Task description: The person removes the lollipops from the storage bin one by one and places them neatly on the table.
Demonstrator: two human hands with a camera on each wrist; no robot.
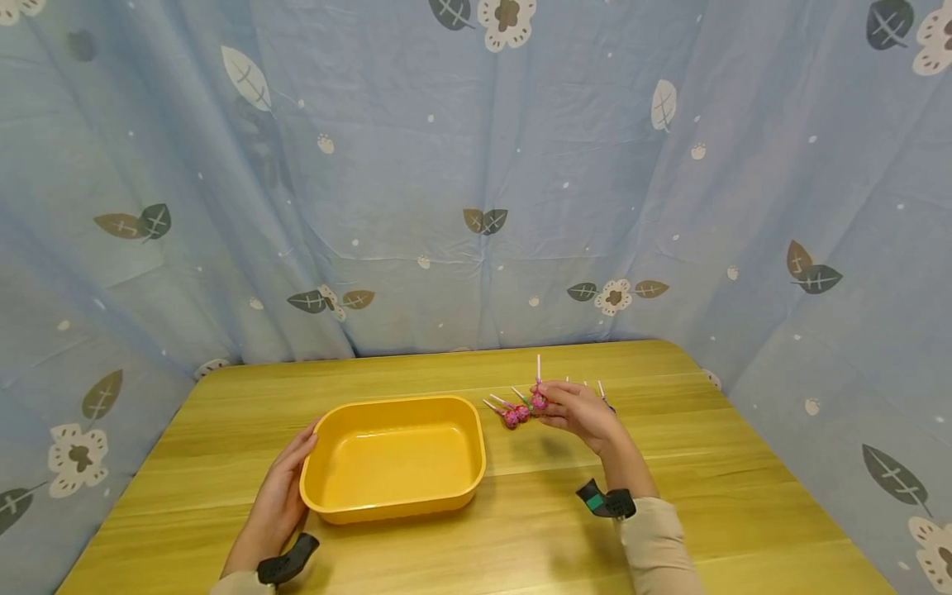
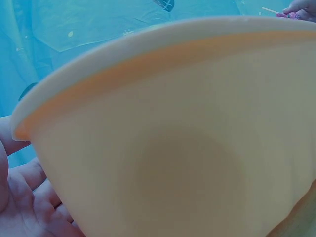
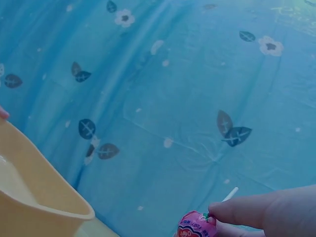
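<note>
My right hand (image 1: 583, 413) pinches a lollipop (image 1: 539, 400) in a pink wrapper, its white stick pointing up in the head view. In the right wrist view the thumb and a finger meet where the wrapped candy (image 3: 196, 225) joins the stick. Other pink-wrapped lollipops (image 1: 511, 419) lie on the table just left of this hand, and more sticks (image 1: 602, 388) show behind it. At the left side of a yellow plastic basin (image 1: 394, 506), my left hand (image 1: 278, 487) holds the rim and outer wall. No contents show inside the basin.
The wooden table (image 1: 535, 529) has rounded back corners. A blue curtain (image 1: 416, 182) with leaf and flower prints hangs behind it and along both sides. Dark wrist mounts (image 1: 288, 560) are strapped near both hands.
</note>
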